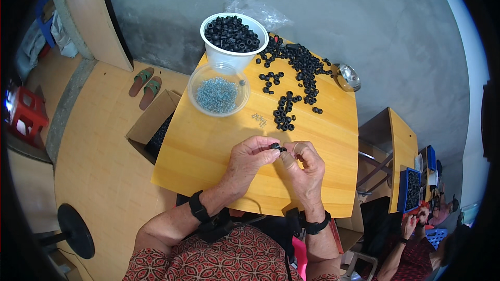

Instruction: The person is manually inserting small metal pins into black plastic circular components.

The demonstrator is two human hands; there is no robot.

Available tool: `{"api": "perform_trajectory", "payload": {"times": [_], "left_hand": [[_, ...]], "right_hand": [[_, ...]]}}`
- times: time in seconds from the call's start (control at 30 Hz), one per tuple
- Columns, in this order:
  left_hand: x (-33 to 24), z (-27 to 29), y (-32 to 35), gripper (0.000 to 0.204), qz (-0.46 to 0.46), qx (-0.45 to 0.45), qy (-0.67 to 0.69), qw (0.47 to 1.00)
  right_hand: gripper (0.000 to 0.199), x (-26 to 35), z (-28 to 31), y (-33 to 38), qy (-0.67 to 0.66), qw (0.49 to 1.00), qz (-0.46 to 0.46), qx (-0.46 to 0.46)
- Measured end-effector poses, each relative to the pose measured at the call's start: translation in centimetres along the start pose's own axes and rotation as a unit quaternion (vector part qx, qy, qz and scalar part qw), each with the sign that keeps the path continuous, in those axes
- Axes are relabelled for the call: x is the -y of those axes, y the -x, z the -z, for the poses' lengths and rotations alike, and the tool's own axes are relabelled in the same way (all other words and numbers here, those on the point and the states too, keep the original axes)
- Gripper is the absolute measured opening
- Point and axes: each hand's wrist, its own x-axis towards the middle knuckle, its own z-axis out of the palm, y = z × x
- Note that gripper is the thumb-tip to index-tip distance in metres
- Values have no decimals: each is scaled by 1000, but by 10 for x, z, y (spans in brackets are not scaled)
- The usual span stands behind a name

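Over the near half of the yellow wooden table, my hands meet around a small round black rubber-like part. My left hand pinches it between thumb and fingers. Close against it, my right hand is closed in a pinch at a small dark piece, partly hidden by the fingertips. Just beyond them lie several tiny metal pieces. A clear round tub holds many small silvery-blue pieces. Behind it, a white bucket is filled with black ring-shaped parts. More black parts spread loosely toward the far right.
A shiny metal bowl rests at the table's right edge, and a clear plastic bag lies against the wall. An open cardboard box stands left of the table. At right, another person's hands work near a blue tray.
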Motion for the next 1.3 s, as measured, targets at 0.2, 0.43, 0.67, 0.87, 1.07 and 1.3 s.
{"api": "perform_trajectory", "payload": {"times": [0.2, 0.43, 0.67, 0.87, 1.07, 1.3], "left_hand": [[0, -2, -1, 25, 16, -1, -3, 1000], [4, 1, -3, 25, 6, 3, 9, 1000], [-1, -2, 1, 25, 28, 13, 42, 999], [-2, -5, 1, 24, 31, 29, 48, 998], [-2, -5, 1, 23, 14, 38, 16, 999], [2, -5, 2, 22, 3, 33, 3, 999]], "right_hand": [[15, 5, 10, -3, 208, 961, 177, 33], [16, 9, 3, 4, 53, 998, 33, 16], [15, -1, 0, 8, -109, 992, -47, -39], [12, 10, 13, -7, -48, 999, -14, -9], [11, 21, 16, -13, 32, 998, 41, 25], [13, 18, 15, -15, 149, 976, 153, 52]]}}
